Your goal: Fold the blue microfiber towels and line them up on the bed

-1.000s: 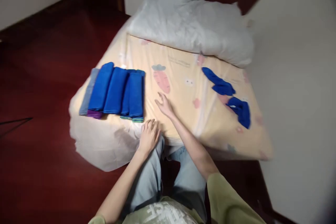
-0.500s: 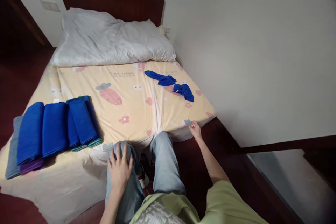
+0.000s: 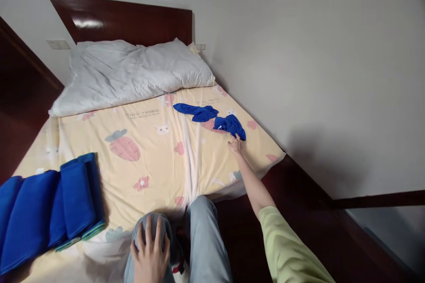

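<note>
My left hand (image 3: 151, 252) lies on my left knee with its fingers spread, holding nothing. My right arm stretches forward over the bed, and my right hand (image 3: 235, 145) is at the near edge of a crumpled blue cloth (image 3: 232, 124). Its fingers are extended and its fingertips meet the cloth, without a visible grip. Just left of that cloth lies a second rumpled blue cloth (image 3: 199, 112), long and twisted. On the bed's left side are folded blue cloths (image 3: 78, 199) in a row, some with green edges.
The bed's yellow patterned sheet (image 3: 149, 141) has a bunched pale fold near its middle. A white quilt (image 3: 139, 73) lies against the dark wooden headboard (image 3: 133, 22). A grey wall (image 3: 299, 75) borders the right side, with dark floor (image 3: 279, 194) below.
My right hand has moved from the bed's front edge forward to the crumpled blue cloth. The left hand stays on the knee. The view has shifted.
</note>
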`<control>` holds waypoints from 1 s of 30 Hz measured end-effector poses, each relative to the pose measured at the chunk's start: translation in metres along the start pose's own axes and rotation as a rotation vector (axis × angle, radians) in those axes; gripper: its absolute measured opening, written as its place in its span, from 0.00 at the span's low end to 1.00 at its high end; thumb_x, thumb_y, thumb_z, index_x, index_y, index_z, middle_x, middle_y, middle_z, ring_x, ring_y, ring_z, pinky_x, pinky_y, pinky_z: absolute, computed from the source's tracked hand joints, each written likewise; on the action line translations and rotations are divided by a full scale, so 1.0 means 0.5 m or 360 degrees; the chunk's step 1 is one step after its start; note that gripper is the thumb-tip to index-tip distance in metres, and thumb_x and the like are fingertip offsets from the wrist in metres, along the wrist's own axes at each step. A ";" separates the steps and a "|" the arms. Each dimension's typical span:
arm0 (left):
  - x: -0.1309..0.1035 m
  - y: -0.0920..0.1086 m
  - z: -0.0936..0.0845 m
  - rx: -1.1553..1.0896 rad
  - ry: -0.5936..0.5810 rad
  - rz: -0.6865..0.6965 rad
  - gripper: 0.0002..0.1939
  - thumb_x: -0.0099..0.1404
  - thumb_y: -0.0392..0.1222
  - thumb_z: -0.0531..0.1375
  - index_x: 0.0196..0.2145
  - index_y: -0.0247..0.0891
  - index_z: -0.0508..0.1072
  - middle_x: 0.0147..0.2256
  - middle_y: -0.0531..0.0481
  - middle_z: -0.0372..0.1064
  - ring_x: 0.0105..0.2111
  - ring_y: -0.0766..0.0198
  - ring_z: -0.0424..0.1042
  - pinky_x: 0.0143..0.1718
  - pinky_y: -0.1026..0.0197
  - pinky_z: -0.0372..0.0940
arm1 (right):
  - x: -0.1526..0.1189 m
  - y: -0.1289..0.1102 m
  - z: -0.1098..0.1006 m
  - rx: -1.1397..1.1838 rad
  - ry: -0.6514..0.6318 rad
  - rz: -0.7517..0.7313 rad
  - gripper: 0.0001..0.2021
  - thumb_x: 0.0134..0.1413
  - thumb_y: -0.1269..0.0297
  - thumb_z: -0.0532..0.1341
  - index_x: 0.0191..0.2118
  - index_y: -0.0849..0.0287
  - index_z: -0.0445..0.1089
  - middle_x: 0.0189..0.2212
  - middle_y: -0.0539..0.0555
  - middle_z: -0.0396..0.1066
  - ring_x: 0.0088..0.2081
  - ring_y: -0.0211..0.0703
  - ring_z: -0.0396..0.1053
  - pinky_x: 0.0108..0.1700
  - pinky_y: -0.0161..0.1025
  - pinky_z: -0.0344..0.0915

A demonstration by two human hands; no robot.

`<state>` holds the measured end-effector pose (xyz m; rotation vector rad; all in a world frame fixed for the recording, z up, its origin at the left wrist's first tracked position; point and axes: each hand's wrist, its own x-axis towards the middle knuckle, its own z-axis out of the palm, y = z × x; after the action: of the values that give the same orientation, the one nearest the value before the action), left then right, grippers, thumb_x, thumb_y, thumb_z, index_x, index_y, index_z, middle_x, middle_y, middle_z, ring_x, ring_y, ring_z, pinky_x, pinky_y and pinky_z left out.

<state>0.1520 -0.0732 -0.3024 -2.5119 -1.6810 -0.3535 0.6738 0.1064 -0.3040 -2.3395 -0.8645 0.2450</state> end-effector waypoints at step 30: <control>-0.026 -0.032 -0.052 -0.0242 -0.0086 0.0028 0.25 0.73 0.40 0.54 0.65 0.37 0.71 0.69 0.36 0.58 0.70 0.38 0.53 0.64 0.35 0.59 | -0.677 -0.097 -0.159 0.0962 -0.0227 -0.1000 0.12 0.66 0.57 0.61 0.38 0.51 0.82 0.39 0.57 0.78 0.43 0.51 0.77 0.49 0.48 0.75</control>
<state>0.1287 -0.0842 -0.2810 -2.6652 -1.7113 -0.4315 0.4174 -0.1205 -0.2251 -1.4317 -1.3277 0.3462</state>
